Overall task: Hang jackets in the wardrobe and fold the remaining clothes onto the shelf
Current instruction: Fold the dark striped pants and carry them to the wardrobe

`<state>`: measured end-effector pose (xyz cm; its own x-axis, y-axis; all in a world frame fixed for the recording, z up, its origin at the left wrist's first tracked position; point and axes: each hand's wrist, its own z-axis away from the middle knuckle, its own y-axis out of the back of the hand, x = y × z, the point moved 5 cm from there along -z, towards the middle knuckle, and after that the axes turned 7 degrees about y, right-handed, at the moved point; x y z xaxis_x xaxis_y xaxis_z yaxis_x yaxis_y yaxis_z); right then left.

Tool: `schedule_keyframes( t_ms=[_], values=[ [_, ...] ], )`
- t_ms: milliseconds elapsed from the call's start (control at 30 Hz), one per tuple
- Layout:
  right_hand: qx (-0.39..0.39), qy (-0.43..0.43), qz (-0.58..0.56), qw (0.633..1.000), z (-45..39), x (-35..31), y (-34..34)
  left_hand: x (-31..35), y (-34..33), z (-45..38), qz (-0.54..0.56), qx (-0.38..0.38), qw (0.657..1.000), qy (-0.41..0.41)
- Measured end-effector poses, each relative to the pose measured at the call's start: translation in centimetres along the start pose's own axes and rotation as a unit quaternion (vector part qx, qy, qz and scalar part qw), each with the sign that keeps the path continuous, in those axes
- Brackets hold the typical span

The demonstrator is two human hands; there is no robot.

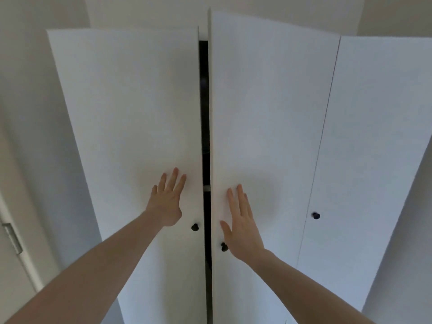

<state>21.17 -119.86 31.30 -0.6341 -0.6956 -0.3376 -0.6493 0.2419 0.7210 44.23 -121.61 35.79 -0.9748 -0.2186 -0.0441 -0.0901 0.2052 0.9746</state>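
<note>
A tall white flat-panelled wardrobe (257,101) fills the view, its foot cut off by the lower edge of the frame. Between the left white door (131,101) and the middle white door (264,101) a narrow dark gap (204,101) is seen running toward twelve o'clock; the interior behind it is too dark to make out, apart from a pale strip that may be a shelf edge, so no jackets or folded clothes can be seen. A third white door (374,136) stands closed at three o'clock. At nine o'clock a pale room door with a metal hinge (12,237) is partly cut off. The left hand (167,202) is laid flat on the left door, fingers straight and slightly spread, nothing held. The right hand (243,230) is likewise pressed flat on the middle door, fingers straight and together, nothing held. Small round black knobs are seen: one (195,227) at four o'clock of the left hand, one (224,247) partly hidden by the right hand, one (316,215) on the third door.
</note>
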Motion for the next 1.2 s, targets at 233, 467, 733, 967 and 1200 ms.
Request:
schedule_keyframes(
  t_ms=[233,467,733,967,1200],
  values=[
    [-0.041,-0.041,0.006,0.998,-2.6,0.3,-2.2,0.2,0.0,-0.8,-0.004,-0.011,1.000,0.005],
    [-0.098,-0.060,0.043,0.992,-4.3,1.3,-3.2,0.0,-0.1,-1.1,-0.024,-0.008,1.000,0.006],
    [-0.125,-0.079,0.057,0.987,-6.0,1.9,-4.1,0.0,-0.1,-1.7,-0.027,-0.016,0.999,0.012],
    [-0.133,-0.086,0.064,0.985,-6.9,2.5,-4.8,0.0,-0.4,-2.4,-0.024,-0.026,0.999,0.022],
    [-0.135,-0.083,0.069,0.985,-7.7,2.9,-5.0,0.4,-0.3,-2.6,-0.028,-0.041,0.998,0.026]
  ],
)
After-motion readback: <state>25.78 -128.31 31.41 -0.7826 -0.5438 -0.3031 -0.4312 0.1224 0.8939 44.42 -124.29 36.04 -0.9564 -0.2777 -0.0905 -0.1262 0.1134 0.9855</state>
